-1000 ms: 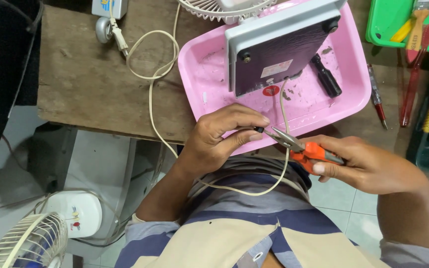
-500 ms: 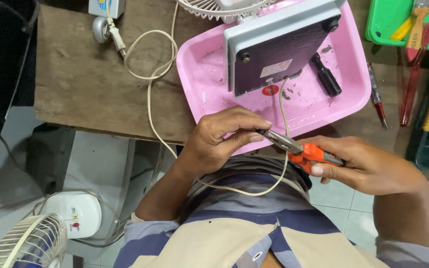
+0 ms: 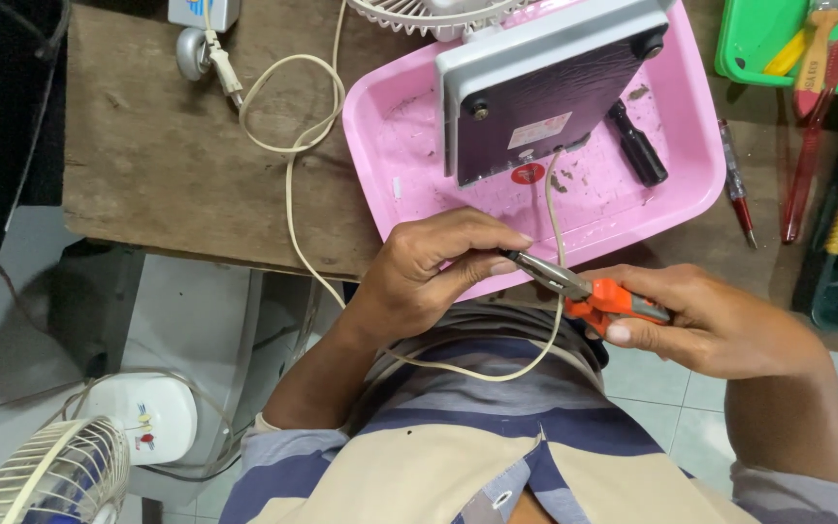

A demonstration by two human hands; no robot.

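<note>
Fan base [image 3: 545,92] in tray [image 3: 409,184] on table [image 3: 167,165], pliers [image 3: 584,291] just before it

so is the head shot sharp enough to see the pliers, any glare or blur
Head view: even, soft light with no harsh glare; the pliers are sharp, orange grips in the right hand, tips by the left hand fingers. The pink tray is crisp, with slight sheen on the grey device. Frame corners bend a little; the floor fan is cropped.

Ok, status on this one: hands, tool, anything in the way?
Right hand grips orange-handled pliers. Left hand pinches at the plier tips, what's between them hidden. Cream cord loops under both hands. Pink tray just ahead.
</note>
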